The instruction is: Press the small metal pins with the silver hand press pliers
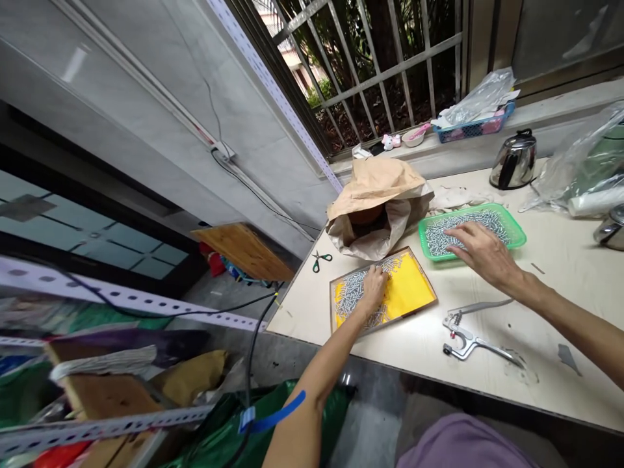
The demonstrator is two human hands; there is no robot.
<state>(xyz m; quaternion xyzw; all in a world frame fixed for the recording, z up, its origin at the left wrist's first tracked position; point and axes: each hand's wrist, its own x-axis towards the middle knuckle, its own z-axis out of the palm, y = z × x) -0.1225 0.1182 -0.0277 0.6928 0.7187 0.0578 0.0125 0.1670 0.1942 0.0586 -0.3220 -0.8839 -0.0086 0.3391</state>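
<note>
Small silvery metal pins, perhaps screws or rivets, lie heaped at the left of a shallow tray [412,286] with a yellow bottom. My left hand [374,290] reaches down among them with curled fingers; whatever is in its grip is hidden. Over a green plastic basket [517,235] full of similar pins hovers my right hand [482,252], thumb and fingers apart, nothing visible between them. A metal hand tool like pliers [468,341], with a lever handle, lies in front of the tray and basket.
Green-handled scissors [322,261] lie left of the tray. An open brown paper sack [375,201] stands behind it. Toward the back right are a steel kettle [514,159] and a clear plastic bag [580,169]. The table's edge [312,341] runs near my left forearm.
</note>
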